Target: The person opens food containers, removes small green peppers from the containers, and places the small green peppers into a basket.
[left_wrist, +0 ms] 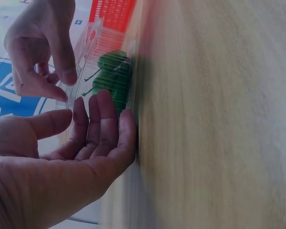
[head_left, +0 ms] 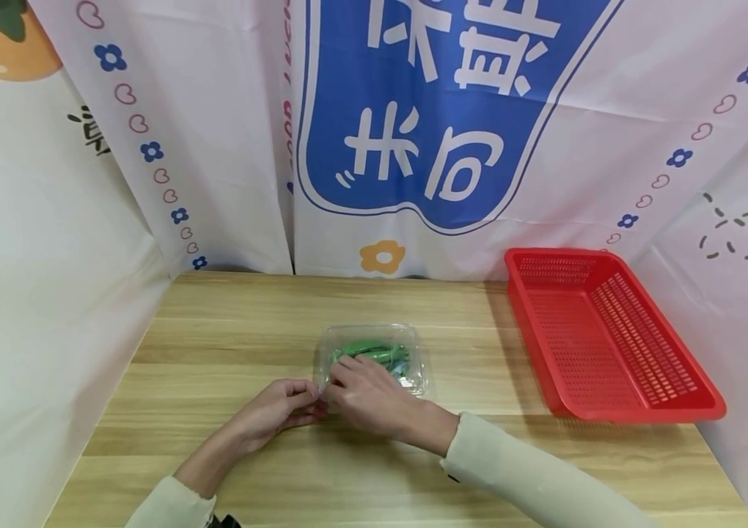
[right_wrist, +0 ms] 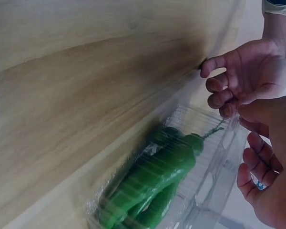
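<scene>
A clear plastic box (head_left: 419,359) sits on the wooden table, with several long green peppers (right_wrist: 155,179) inside. Their stems show through the ribbed wall in the left wrist view. At the near left corner of the box, my left hand (head_left: 273,412) has its thumb and forefinger close together at the rim. The other left fingers curve loosely beside the wall. My right hand (head_left: 369,396) reaches over the near side and pinches the rim at the same corner with thumb and forefinger. Its remaining fingers are bent, and it hides part of the box in the head view.
A red perforated basket (head_left: 532,345) stands at the right side of the table (head_left: 229,330). White printed cloth (head_left: 229,147) hangs behind the table and along both sides.
</scene>
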Demonstrator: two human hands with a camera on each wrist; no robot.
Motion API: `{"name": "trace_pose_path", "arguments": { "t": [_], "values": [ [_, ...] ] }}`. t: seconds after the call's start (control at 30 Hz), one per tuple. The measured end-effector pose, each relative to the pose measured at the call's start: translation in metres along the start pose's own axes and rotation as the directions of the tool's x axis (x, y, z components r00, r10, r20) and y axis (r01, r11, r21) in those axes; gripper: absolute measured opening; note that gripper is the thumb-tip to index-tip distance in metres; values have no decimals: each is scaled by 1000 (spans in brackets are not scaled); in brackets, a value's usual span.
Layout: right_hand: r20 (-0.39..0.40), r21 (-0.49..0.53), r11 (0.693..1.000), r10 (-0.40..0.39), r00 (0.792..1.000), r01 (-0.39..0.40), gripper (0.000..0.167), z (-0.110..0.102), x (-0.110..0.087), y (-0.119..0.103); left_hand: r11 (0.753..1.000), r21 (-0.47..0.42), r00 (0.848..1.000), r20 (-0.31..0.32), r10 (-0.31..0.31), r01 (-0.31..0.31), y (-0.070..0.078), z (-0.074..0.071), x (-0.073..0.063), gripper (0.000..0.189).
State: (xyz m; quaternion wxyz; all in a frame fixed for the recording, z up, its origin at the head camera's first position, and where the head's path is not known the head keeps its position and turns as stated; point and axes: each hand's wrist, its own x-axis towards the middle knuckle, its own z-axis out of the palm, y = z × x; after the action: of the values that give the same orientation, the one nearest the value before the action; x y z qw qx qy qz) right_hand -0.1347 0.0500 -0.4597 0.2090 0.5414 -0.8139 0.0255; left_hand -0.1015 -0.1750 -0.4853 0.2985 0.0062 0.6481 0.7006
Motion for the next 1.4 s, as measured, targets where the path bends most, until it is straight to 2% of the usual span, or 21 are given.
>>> {"name": "trace_pose_path", "arguments": {
  "t": [0.23,0.43,0.57,0.83,1.0,1.13,1.4],
  "values": [
    [6,18,1000,-14,1000,14,15,3,5,-3,1000,4,1000,18,11,-11,-2,0,2,17],
    [56,-17,999,-41,998,42,15,3,9,-5,1000,9,999,25,26,-26,-2,-1,1,16],
    [62,-31,998,-56,997,58,18,4,12,-5,999,26,999,21,36,-36,-1,0,1,18],
    [6,36,998,-46,999,46,16,10,14,-4,1000,26,999,-41,11,-10,-1,3,1,19],
    [-40,95,995,-29,999,33,12,18,12,-3,1000,8,999,-39,17,-16,-3,3,1,18],
    [-44,142,990,-16,999,23,8,20,11,-2,1000,-4,999,-34,23,-23,-3,4,1,17],
    [-83,202,979,13,996,4,4,25,10,0,1000,1,998,-60,19,-19,-1,4,3,15]
  ]
}}
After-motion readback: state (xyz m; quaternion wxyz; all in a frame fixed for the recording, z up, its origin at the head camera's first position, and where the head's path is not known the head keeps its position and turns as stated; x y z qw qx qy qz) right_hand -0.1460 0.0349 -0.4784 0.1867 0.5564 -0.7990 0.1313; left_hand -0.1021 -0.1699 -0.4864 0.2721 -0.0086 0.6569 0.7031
